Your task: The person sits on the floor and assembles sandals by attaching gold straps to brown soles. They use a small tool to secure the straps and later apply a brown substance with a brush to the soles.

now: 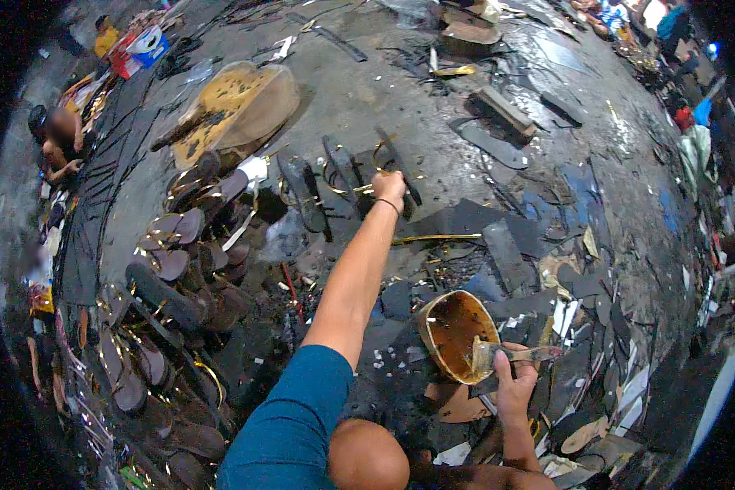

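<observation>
My left arm, in a blue sleeve, stretches forward across the floor. At its end my left hand is closed on a dark sandal with gold straps; the fingertips are partly hidden. Two similar sandals stand just left of it, a dark sandal beside the hand and another dark sandal farther left. Lower right, my right hand grips a flat paintbrush by its handle. The brush's bristles rest at the rim of a tub that holds brown, sticky-looking stuff.
Many sandals with gold straps lie piled at the left. Ahead is a large yellowish, dark-stained container. A grey block and loose soles lie far right. Scraps surround the tub. A person sits at the far left.
</observation>
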Available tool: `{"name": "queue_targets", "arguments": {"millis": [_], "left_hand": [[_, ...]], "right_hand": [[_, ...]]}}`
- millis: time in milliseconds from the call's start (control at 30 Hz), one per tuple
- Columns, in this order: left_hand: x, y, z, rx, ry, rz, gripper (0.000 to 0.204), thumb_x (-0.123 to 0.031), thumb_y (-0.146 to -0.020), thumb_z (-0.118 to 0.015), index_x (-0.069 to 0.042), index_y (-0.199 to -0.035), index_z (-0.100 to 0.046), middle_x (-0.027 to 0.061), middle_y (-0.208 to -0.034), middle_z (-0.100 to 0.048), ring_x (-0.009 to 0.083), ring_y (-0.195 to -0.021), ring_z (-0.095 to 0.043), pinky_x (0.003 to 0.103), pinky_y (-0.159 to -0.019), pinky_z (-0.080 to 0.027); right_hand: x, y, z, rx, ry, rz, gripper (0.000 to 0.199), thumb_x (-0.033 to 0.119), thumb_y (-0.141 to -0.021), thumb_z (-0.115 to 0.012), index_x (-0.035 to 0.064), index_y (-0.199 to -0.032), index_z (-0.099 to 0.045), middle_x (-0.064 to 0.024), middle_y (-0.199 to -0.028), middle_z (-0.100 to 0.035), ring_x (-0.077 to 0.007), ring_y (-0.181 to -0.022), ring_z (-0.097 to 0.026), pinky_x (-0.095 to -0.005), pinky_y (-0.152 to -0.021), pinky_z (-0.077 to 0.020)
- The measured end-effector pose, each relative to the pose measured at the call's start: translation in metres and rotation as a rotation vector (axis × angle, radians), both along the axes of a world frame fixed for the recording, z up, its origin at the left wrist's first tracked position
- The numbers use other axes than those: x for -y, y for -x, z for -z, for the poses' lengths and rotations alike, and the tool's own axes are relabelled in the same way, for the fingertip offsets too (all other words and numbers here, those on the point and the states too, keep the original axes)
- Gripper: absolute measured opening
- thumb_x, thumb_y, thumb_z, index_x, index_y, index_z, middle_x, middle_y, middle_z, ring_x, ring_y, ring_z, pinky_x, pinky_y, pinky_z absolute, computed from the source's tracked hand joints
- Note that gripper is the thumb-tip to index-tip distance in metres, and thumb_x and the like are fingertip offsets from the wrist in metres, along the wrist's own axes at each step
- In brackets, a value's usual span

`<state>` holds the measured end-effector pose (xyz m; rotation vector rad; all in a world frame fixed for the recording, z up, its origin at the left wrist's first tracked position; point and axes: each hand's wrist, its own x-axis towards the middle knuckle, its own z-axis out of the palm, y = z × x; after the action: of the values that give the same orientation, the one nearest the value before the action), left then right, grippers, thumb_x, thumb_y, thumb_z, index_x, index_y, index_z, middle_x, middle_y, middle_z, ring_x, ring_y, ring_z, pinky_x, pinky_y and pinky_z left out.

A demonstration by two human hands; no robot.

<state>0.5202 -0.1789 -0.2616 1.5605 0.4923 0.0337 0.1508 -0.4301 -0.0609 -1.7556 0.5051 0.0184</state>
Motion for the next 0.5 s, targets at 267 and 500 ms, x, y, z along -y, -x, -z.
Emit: {"name": "queue_targets", "arguments": {"millis": [267, 500], "left_hand": [[-0.082, 0.184, -0.136, 0.46, 0.082, -0.179, 0.025, -0.009, -0.082, -0.069, -0.004, -0.104, -0.058, 0.0036, -0.098, -0.061, 0.0146, -0.088, -0.057, 0.03, -0.079, -0.049], [-0.385, 0.222, -0.198, 0.394, -1.365, -0.389, 0.024, -0.015, -0.085, -0.055, 0.005, -0.097, -0.058, 0.016, -0.096, -0.061, 0.0317, -0.088, -0.06, 0.044, -0.085, -0.05]], "right_hand": [[-0.003, -0.021, 0.034, 0.032, 0.084, -0.105, 0.024, 0.018, -0.096, -0.059, -0.0002, -0.112, -0.061, -0.004, -0.101, -0.061, -0.0116, -0.092, -0.056, -0.0269, -0.081, -0.0455], [-0.005, -0.04, 0.024, 0.186, 0.252, -0.248, 0.024, 0.019, -0.088, -0.068, -0.001, -0.1, -0.064, -0.0096, -0.089, -0.065, -0.0191, -0.083, -0.06, -0.0346, -0.077, -0.0481]]}}
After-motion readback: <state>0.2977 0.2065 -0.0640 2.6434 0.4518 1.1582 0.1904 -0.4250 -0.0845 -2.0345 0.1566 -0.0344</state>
